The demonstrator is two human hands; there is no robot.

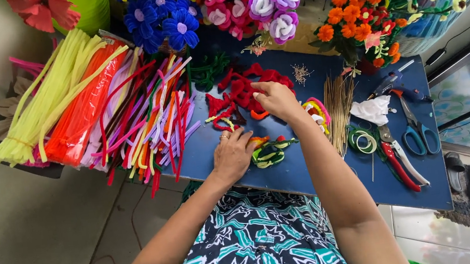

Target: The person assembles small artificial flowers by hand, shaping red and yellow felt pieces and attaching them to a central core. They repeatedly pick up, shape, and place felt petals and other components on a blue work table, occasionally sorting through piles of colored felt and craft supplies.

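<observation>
Person seen from the head camera. Both arms are bare from shoulder to wrist, with no sleeves showing. The left hand [233,154] wears a ring [224,137] with a pale, metallic look on one finger. The right hand [276,99] shows no jewellery from this angle. The torso is covered by a patterned garment [259,241] printed in teal, black and white, with bold swirling and striped motifs and small dotted areas across the front.

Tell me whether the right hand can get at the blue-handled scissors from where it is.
Probably yes: the right hand rests on the red pieces, and the blue-handled scissors lie uncovered further right on the blue table.
</observation>
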